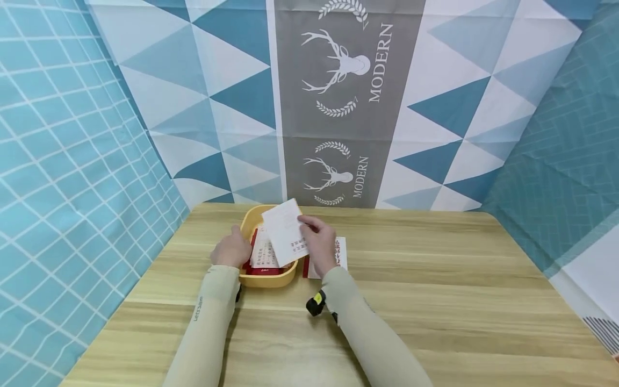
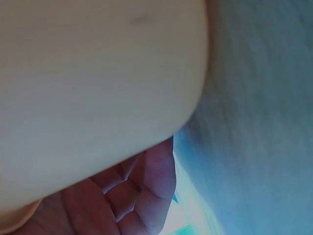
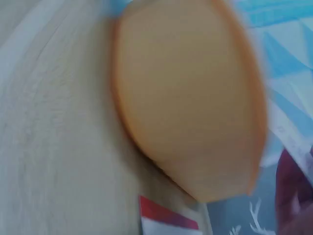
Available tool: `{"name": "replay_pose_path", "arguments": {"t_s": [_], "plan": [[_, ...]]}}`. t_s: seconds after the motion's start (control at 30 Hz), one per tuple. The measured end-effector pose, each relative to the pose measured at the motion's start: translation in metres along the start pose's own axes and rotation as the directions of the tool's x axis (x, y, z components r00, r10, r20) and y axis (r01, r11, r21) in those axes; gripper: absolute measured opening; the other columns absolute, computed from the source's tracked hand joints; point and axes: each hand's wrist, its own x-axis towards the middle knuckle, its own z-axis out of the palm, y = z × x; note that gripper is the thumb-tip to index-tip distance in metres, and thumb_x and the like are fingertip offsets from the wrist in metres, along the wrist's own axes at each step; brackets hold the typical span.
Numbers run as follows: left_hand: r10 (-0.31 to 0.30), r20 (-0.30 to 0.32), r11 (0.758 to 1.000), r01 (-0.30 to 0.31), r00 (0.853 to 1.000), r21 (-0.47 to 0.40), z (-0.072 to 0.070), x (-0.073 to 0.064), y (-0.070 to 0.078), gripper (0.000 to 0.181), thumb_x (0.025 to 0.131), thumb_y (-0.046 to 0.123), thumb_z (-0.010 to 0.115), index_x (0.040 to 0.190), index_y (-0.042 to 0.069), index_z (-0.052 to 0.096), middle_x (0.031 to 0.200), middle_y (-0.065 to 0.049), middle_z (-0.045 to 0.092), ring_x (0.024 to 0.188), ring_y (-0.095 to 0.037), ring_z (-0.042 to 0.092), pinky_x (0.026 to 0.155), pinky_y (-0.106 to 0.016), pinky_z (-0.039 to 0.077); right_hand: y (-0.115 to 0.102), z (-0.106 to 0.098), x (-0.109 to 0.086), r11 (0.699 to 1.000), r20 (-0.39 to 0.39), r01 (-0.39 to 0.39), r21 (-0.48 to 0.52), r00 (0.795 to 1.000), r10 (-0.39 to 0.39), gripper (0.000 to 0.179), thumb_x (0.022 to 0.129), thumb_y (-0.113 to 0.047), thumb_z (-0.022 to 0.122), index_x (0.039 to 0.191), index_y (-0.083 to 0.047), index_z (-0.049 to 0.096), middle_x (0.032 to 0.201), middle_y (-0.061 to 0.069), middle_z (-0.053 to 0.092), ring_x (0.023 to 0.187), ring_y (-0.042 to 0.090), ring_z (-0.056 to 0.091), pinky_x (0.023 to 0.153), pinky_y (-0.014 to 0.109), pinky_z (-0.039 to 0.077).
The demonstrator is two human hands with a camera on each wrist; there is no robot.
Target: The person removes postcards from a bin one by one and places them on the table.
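A white card [image 1: 282, 228] with small print is pinched at its right edge by my right hand [image 1: 320, 242], tilted over a yellow bin [image 1: 268, 281]. My left hand [image 1: 231, 248] grips the bin's left side, and its curled fingers [image 2: 159, 169] show below the bin wall in the left wrist view. Inside the bin lie white printed cards [image 1: 263, 251] and a red one [image 1: 265, 271]. In the right wrist view, the bin's outer wall [image 3: 188, 93] fills the middle, and part of the right hand [image 3: 291, 196] shows at the right edge.
Right of the bin, partly behind the right hand, a white card with red print [image 1: 342, 252] and a red edge lies on the wooden table [image 1: 435, 279]. A patterned cloth [image 1: 242, 107] hangs behind the table, and blue tiled cloth [image 1: 58, 161] hangs at the left.
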Motion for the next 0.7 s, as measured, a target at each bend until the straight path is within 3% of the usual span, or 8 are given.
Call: {"name": "replay_pose_path", "arguments": {"t_s": [0.1,0.23,0.47,0.7], "plan": [[-0.014,-0.006,1.000,0.014,1.000,0.005,0.002,0.000,0.001,0.042,0.104,0.024,0.040,0.140,0.001,0.035,0.102,-0.024,0.063,0.085,-0.037,0.063,0.075,-0.051,0.052,-0.004,-0.026,0.003,0.994,-0.041,-0.087,0.070,0.995,0.090,0.040,0.082,0.008,0.058,0.112,-0.011,0.076,0.110,0.008,0.069,0.084,0.015,0.060,0.066,0.022,0.051],[-0.016,0.000,1.000,0.016,1.000,0.000,0.004,0.000,0.003,0.043,0.105,0.025,0.042,0.140,0.001,0.035,0.101,-0.024,0.063,0.084,-0.037,0.063,0.074,-0.050,0.052,-0.018,-0.069,0.012,0.980,0.012,-0.185,0.075,0.983,0.185,0.047,0.078,0.014,0.053,0.117,-0.006,0.070,0.110,0.006,0.061,0.087,0.017,0.059,0.064,0.024,0.053],[-0.016,0.001,1.000,0.016,1.000,0.016,0.004,0.004,0.000,0.041,0.105,0.026,0.039,0.138,0.001,0.035,0.101,-0.025,0.063,0.084,-0.038,0.063,0.071,-0.048,0.051,-0.032,-0.129,0.020,0.977,0.096,-0.203,-0.061,0.973,0.208,0.034,0.093,0.000,0.057,0.125,-0.004,0.067,0.119,0.005,0.061,0.089,0.018,0.063,0.068,0.029,0.058],[-0.012,-0.001,1.000,0.012,1.000,0.008,0.005,0.005,0.001,0.043,0.105,0.027,0.039,0.139,0.001,0.035,0.101,-0.025,0.063,0.085,-0.038,0.063,0.073,-0.050,0.052,-0.023,-0.154,0.019,0.964,0.146,-0.214,-0.156,0.961,0.236,0.027,0.097,-0.005,0.062,0.124,-0.003,0.064,0.106,0.003,0.059,0.086,0.019,0.062,0.068,0.032,0.059]]}}
